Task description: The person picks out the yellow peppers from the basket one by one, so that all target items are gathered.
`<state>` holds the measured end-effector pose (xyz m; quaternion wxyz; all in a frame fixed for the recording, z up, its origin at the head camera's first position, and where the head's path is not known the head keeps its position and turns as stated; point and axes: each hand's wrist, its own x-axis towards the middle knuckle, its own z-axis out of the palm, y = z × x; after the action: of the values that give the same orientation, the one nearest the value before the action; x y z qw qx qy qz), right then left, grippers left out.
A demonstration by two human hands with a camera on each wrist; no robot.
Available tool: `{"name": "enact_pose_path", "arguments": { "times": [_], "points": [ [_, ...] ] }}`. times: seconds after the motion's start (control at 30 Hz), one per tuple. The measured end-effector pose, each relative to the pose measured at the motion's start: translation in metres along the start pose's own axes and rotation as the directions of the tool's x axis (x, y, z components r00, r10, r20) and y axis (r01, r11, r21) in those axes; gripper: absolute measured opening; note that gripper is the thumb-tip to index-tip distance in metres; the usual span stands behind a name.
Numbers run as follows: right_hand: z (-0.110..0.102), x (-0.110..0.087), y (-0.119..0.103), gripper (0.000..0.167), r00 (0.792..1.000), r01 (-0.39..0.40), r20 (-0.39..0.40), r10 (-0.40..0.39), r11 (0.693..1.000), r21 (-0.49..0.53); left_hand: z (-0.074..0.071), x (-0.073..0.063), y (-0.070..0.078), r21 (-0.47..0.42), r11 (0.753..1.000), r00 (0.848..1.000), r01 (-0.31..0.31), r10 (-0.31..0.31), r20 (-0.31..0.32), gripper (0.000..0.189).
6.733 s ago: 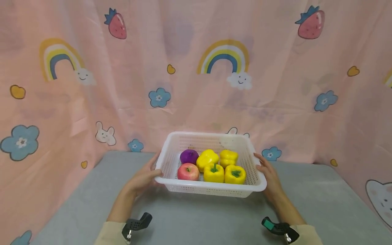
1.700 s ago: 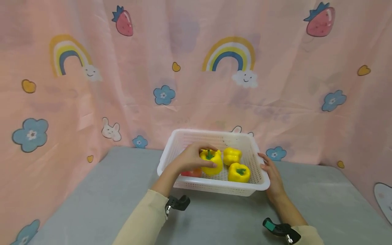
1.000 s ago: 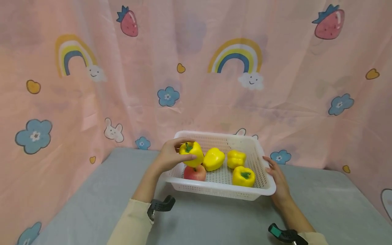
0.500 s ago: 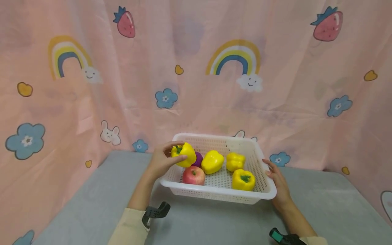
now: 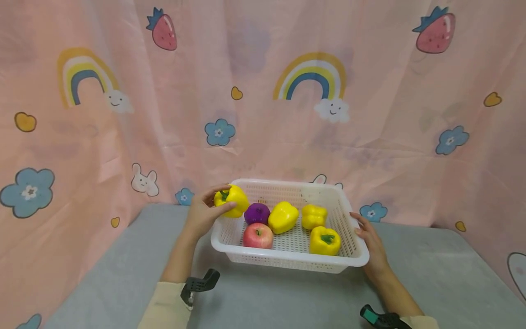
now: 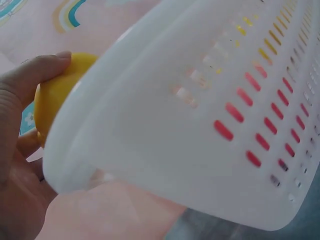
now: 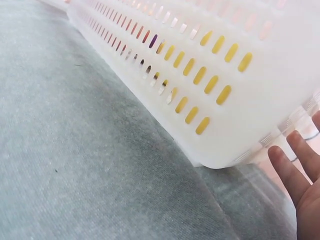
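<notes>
My left hand (image 5: 202, 214) holds a yellow bell pepper (image 5: 231, 201) by its sides, raised at the left rim of a white plastic basket (image 5: 287, 261). Its green stem faces left. Inside the basket lie a purple round vegetable (image 5: 257, 214), a red apple (image 5: 258, 236) and three more yellow bell peppers (image 5: 283, 217). In the left wrist view, the basket's end wall hides part of the held pepper (image 6: 60, 95). My right hand (image 5: 373, 249) rests against the basket's right end; in the right wrist view its extended fingers (image 7: 290, 172) are at that end wall.
The basket stands on a grey cloth-covered table (image 5: 263, 297). Behind it hangs a pink curtain (image 5: 255, 151) with printed rainbows, flowers and strawberries. Black wrist mounts (image 5: 201, 283) sit at both cuffs.
From among the others, my left hand has lifted one yellow bell pepper and carried it left to the rim. The purple vegetable is uncovered again. My right hand stays at the basket's right end.
</notes>
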<state>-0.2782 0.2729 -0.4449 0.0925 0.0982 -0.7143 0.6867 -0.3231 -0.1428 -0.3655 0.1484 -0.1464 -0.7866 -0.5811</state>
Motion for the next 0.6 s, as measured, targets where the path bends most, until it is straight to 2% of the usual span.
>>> {"name": "enact_pose_path", "arguments": {
  "times": [0.27, 0.47, 0.6],
  "points": [
    [0.001, -0.001, -0.001, 0.045, 1.0, -0.009, -0.001, 0.009, 1.0, -0.002, -0.013, 0.001, -0.004, 0.037, 0.999, 0.992, 0.027, -0.022, -0.122, 0.046],
    [0.0, 0.0, 0.0, 0.045, 1.0, -0.006, 0.004, 0.006, 1.0, -0.001, -0.021, 0.001, -0.006, 0.048, 0.996, 0.986, 0.076, -0.068, -0.15, 0.049],
    [0.0, 0.0, 0.0, 0.045, 1.0, -0.01, -0.001, 0.01, 1.0, -0.017, -0.025, 0.001, -0.009, 0.045, 0.996, 0.986, 0.073, -0.065, -0.155, 0.05]
  ]
}}
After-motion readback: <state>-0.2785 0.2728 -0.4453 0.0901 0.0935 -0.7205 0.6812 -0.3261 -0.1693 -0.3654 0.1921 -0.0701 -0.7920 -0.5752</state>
